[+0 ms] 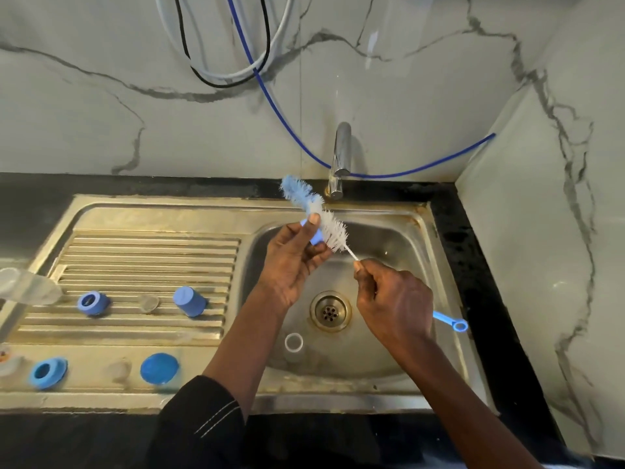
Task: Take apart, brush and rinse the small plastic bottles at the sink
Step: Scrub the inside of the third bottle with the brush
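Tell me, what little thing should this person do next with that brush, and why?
Probably keep working the bottle brush across the small blue part pinched in the left hand. The right hand grips the brush's wire stem and the bristles already press against that part. No water is visibly running from the tap, so rinsing looks like a later step.

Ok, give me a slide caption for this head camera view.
Left hand holds a small blue plastic part while right hand works a blue-and-white bristle bottle brush over the steel sink.
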